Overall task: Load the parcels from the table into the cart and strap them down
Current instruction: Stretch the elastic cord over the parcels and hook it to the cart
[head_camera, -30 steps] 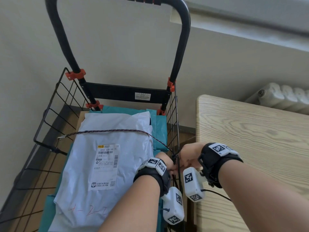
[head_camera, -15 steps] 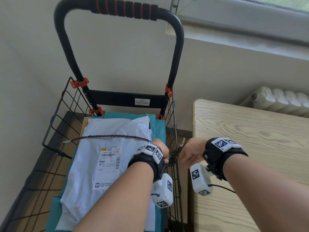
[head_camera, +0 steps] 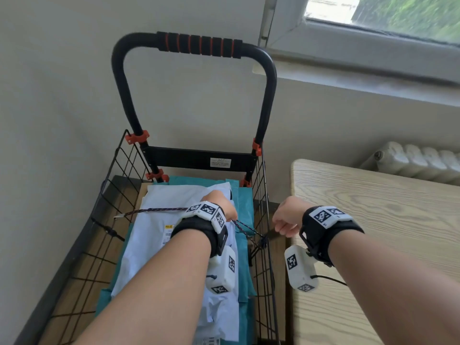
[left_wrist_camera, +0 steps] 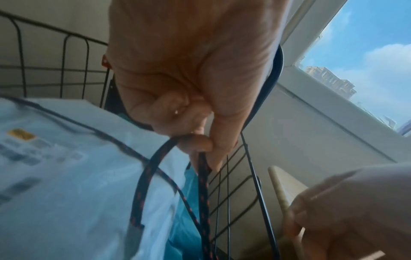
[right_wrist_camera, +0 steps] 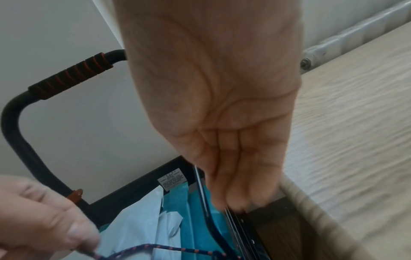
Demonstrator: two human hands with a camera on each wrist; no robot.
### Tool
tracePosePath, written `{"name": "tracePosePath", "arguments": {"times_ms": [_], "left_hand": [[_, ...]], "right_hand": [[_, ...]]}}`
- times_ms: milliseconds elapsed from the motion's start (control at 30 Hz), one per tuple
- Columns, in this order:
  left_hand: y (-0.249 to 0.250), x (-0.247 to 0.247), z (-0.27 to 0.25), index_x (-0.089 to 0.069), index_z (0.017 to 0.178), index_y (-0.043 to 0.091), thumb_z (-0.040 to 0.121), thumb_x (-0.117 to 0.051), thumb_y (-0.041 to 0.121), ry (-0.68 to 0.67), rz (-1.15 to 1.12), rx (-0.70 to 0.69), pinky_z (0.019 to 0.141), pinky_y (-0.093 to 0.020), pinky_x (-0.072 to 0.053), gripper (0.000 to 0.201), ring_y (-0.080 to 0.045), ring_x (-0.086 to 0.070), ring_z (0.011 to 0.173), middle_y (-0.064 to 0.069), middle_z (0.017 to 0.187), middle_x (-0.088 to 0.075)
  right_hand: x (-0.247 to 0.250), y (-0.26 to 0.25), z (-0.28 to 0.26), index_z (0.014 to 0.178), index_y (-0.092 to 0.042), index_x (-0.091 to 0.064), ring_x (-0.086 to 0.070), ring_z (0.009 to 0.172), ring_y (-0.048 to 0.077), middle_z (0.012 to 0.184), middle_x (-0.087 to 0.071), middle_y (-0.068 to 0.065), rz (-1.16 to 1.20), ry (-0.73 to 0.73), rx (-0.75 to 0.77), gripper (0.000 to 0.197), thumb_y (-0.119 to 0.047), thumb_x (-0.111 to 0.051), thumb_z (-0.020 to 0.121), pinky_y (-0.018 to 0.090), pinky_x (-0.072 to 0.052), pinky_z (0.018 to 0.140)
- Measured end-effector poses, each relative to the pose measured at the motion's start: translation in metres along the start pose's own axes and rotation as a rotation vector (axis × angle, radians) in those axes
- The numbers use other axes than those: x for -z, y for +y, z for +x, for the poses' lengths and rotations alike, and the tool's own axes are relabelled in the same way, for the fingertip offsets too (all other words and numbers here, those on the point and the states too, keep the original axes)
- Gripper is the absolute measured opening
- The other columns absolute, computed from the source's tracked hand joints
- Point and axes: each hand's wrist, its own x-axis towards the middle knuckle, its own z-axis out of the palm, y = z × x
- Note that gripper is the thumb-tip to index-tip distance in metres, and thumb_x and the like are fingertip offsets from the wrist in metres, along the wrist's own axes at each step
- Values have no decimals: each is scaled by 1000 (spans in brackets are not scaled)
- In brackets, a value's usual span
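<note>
A white parcel (head_camera: 154,245) lies on teal parcels (head_camera: 245,210) inside the black wire cart (head_camera: 109,185). A dark cord with red flecks (head_camera: 154,209) runs from the cart's left side across the white parcel to a knot (head_camera: 262,242) on the right wire wall. My left hand (head_camera: 220,202) hovers over the parcel and pinches the cord (left_wrist_camera: 203,193) between thumb and forefinger. The cord's free end (left_wrist_camera: 135,227) hangs in a loop below that pinch. My right hand (head_camera: 286,221) is just outside the cart's right rim, its fingers (right_wrist_camera: 233,184) loosely curled with nothing seen in them.
The cart's tall handle with a foam grip (head_camera: 199,44) stands at the far end against the wall. A pale wooden table (head_camera: 373,220) sits close on the right. A radiator (head_camera: 418,160) and a window (head_camera: 373,21) lie behind it.
Both hands have drawn away from the knot on the right wall: the left went left over the parcel with the cord, the right went right, off the cord. The view has tilted up.
</note>
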Motion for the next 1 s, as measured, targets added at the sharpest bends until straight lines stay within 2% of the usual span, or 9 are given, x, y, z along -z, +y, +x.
{"name": "tracePosePath", "arguments": {"times_ms": [100, 233, 400, 467, 667, 767, 867, 933, 1000], "left_hand": [[-7, 21, -14, -60, 61, 15, 78, -69, 21, 12, -6, 24, 61, -24, -45, 20, -18, -54, 61, -1, 67, -62], [-35, 40, -27, -64, 59, 12, 84, -70, 19, -19, -86, 73, 62, -23, -47, 26, -12, -53, 53, 3, 63, -64], [-98, 42, -35, -75, 72, 12, 71, -77, 21, 58, -59, 113, 74, -28, -57, 9, -16, -67, 73, 2, 75, -73], [-122, 43, -36, -78, 75, 19, 73, -80, 21, 77, -145, 93, 79, -28, -56, 3, -14, -68, 83, 6, 82, -74], [-175, 51, -31, -74, 67, 29, 76, -80, 17, 85, -247, 21, 88, -28, -53, 17, -12, -67, 91, 11, 83, -73], [-202, 64, -31, -72, 85, 34, 77, -77, 17, 299, -342, 55, 85, -30, -54, 19, -10, -64, 92, 14, 97, -70], [-233, 78, -26, -58, 116, 32, 73, -74, 10, 540, -347, 206, 82, -36, -52, 51, -19, -56, 105, 3, 120, -54], [-249, 81, -24, -47, 134, 23, 73, -72, 5, 399, -348, 329, 93, -41, -50, 69, -29, -50, 119, -7, 130, -48], [-259, 77, -20, -47, 135, 9, 79, -67, -1, 154, -286, 420, 91, -36, -49, 60, -31, -53, 117, -13, 128, -53]], "right_hand": [[-1, -18, -20, 95, -1, -69, -61, 60, 18, 74, -69, 9, 37, 163, 259, 15, -11, -58, 92, 30, -58, 65], [-24, -52, -37, 99, -17, -72, -63, 64, 12, 90, -70, -1, -38, 41, 436, 15, -14, -58, 94, 25, -59, 62], [-95, -95, -39, 122, -18, -64, -68, 71, 19, 120, -65, 4, -244, -152, 526, 30, -13, -48, 97, 28, -59, 63], [-126, -111, -40, 121, -11, -63, -67, 76, 21, 116, -68, 6, -334, -225, 497, 30, -17, -48, 96, 33, -58, 71], [-173, -142, -36, 89, -8, -76, -48, 50, 8, 63, -61, -4, -409, -95, 541, 20, -25, -65, 87, 19, -42, 51], [-181, -152, -32, 87, -5, -77, -48, 50, 8, 61, -61, -3, -394, -54, 546, 19, -20, -66, 85, 19, -42, 53], [-193, -170, -27, 89, -4, -77, -50, 50, 8, 60, -61, 0, -403, -19, 589, 20, -19, -64, 87, 21, -46, 55], [-204, -182, -21, 92, -4, -76, -54, 57, 12, 61, -62, 1, -421, -5, 587, 20, -20, -65, 87, 29, -53, 67], [-219, -191, -14, 95, -5, -74, -58, 67, 15, 67, -64, 2, -458, -7, 580, 22, -23, -66, 86, 32, -55, 76]]}}
